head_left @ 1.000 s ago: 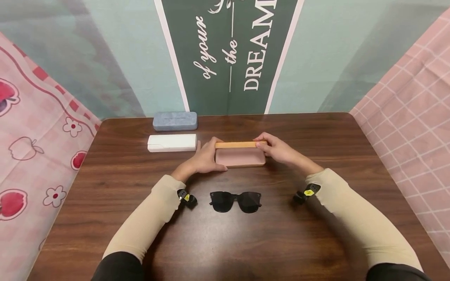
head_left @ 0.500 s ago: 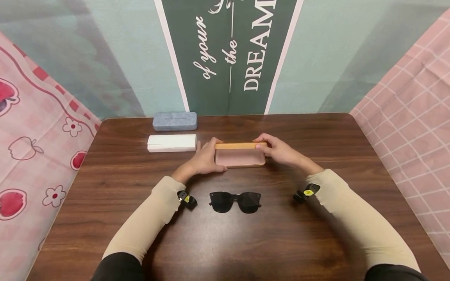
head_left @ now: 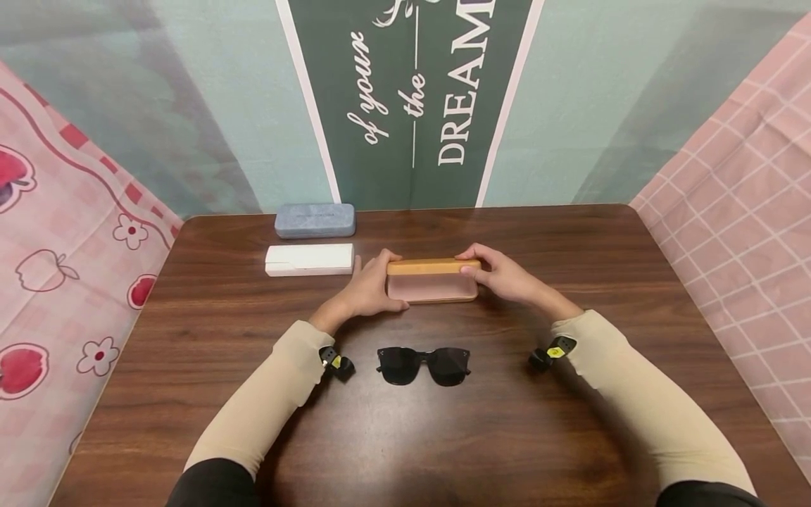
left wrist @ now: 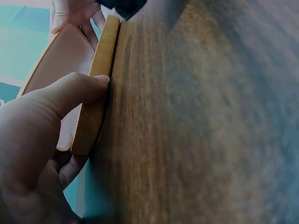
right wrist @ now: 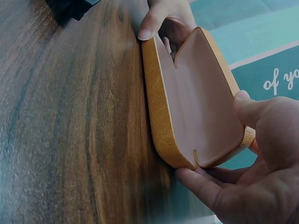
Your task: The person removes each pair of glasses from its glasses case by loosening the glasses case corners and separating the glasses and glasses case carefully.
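Note:
A mustard-yellow glasses case with a pale pink lining stands part-open on the wooden table, its lid raised at the back. My left hand grips its left end, and the left wrist view shows the thumb over the front wall of the base. At the right end, my right hand holds the lid, its thumb on the lid edge; another finger touches the base's corner. Inside the case only bare lining shows. Nearer the front lies a pair of black sunglasses, apart from both hands.
Just left of my left hand is a white oblong case. Behind it, by the table's back edge, sits a blue glasses case. A printed cloth backdrop rises behind the table, with pink cloths at both sides.
The lid has tilted forward and down over the base, so less lining shows in the head view. Both hands keep their holds; the sunglasses and other cases stay put.

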The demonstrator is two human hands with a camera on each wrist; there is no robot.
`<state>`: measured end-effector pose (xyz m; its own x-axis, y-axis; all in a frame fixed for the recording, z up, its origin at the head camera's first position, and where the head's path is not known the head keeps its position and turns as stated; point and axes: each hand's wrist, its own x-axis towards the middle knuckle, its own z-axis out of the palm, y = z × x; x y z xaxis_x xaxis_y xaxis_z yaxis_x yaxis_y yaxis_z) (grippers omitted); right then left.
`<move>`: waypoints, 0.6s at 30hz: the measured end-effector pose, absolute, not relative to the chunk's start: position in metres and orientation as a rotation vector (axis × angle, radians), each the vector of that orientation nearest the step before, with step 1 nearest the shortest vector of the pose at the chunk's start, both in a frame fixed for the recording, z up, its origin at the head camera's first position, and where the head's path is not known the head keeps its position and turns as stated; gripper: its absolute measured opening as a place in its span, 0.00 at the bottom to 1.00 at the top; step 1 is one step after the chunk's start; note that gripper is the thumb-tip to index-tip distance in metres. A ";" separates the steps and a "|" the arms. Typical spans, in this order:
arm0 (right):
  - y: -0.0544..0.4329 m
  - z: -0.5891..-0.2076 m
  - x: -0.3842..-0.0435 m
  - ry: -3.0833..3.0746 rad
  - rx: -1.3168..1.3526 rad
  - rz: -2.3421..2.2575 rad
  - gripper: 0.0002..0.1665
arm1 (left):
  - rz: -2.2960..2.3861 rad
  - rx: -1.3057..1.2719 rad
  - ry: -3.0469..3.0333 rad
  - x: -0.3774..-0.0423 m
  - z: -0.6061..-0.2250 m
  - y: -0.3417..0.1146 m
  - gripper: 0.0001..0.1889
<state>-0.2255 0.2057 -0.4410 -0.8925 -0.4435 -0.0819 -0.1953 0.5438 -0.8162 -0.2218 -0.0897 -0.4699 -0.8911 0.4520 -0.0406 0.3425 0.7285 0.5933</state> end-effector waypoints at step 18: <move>0.206 -0.440 -0.224 2.538 -0.572 -1.267 0.15 | 0.910 0.652 2.745 -0.221 -0.468 -0.089 0.47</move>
